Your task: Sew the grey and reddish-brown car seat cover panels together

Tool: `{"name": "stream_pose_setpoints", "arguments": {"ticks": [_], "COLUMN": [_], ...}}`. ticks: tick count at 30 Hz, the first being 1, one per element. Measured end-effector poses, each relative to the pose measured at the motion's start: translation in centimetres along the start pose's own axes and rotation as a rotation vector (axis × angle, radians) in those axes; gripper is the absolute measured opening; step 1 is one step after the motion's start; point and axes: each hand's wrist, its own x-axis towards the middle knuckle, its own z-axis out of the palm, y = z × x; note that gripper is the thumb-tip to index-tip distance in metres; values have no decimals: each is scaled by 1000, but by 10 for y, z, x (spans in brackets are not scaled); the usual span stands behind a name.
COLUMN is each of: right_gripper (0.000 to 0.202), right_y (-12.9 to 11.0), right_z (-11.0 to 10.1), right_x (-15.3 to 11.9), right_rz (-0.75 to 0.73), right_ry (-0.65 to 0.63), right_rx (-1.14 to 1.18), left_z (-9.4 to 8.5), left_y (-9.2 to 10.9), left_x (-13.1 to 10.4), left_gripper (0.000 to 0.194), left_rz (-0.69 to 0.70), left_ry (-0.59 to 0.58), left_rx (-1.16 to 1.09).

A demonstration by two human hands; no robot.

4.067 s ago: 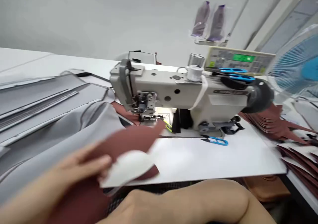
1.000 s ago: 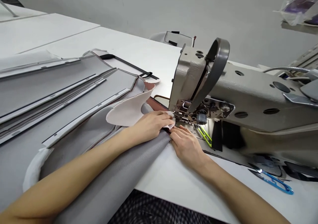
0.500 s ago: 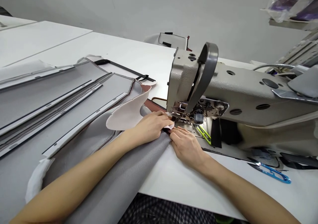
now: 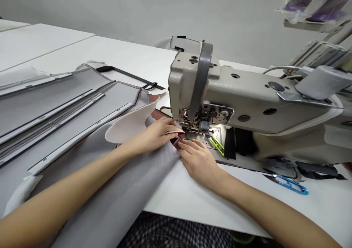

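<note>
Between the thumb and fingers of my left hand (image 4: 158, 134) is the edge of a grey fabric cover (image 4: 143, 178), lifted so a dark red underside shows beside the presser foot. My right hand (image 4: 199, 161) has its fingertips closed on the same edge, just to the right. Some of those fingertips are hidden in the folds. Behind the left wrist a pale pink flap (image 4: 129, 125) of the cover curls up. The sewing machine (image 4: 209, 90) stands directly beyond both hands, its needle area partly hidden. Yellow-green snips (image 4: 216, 145) lie by the needle plate.
Blue thread snips (image 4: 291, 185) lie on the white table (image 4: 170, 198) at right. The cover's panels, with white edging strips (image 4: 82, 139), spread over the left side. Another sewn piece (image 4: 185, 44) lies behind the machine. A plastic-wrapped bundle (image 4: 316, 6) is at upper right.
The view has swung a little to the right. My left hand has raised the upper layer's edge, and the dark red folds underneath now show between both hands.
</note>
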Motion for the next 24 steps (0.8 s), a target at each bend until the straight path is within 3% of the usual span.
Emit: {"name": "stream_pose_setpoints", "arguments": {"ticks": [5,13,24], "right_gripper": [18,22,29], "right_y": [3,3,14], "right_z": [0,1,-4], "right_x": [-4,-5,5], "right_rz": [-20,5,167], "right_ry": [76,4,-126], "right_rx": [-124,-104,-50], "left_z": [2,19,16], "left_y": [8,19,22], "left_x": [0,-8,13], "left_gripper": [31,21,16], "left_rz": [91,164,105], "left_ry": [-64,-75,-93], "left_rx": [132,626,694]}}
